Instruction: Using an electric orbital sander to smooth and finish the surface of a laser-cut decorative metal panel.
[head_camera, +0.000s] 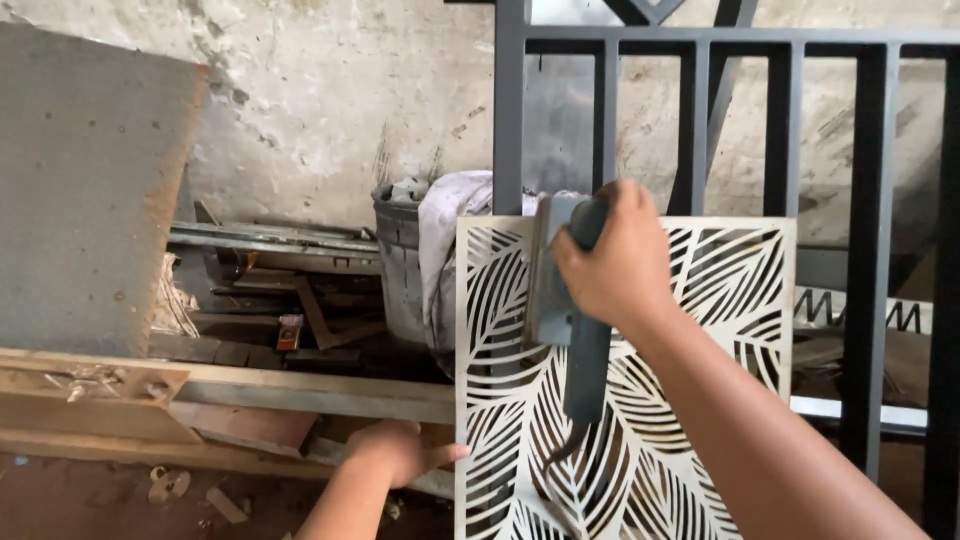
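Observation:
A cream panel (720, 270) cut through with a leaf pattern stands upright against a dark metal gate frame (700, 120). My right hand (615, 262) grips the handle of a grey power sander (562, 290), pressed flat on the panel's upper middle. The sander's cord hangs down over the panel. My left hand (398, 452) holds the panel's left edge low down, thumb against the edge.
A large grey board (90, 190) leans on the rough wall at left. Wood planks (250, 395) and metal scraps lie behind. A grey bucket (400, 260) with a white cloth (445, 225) stands behind the panel. Small debris lies on the floor at lower left.

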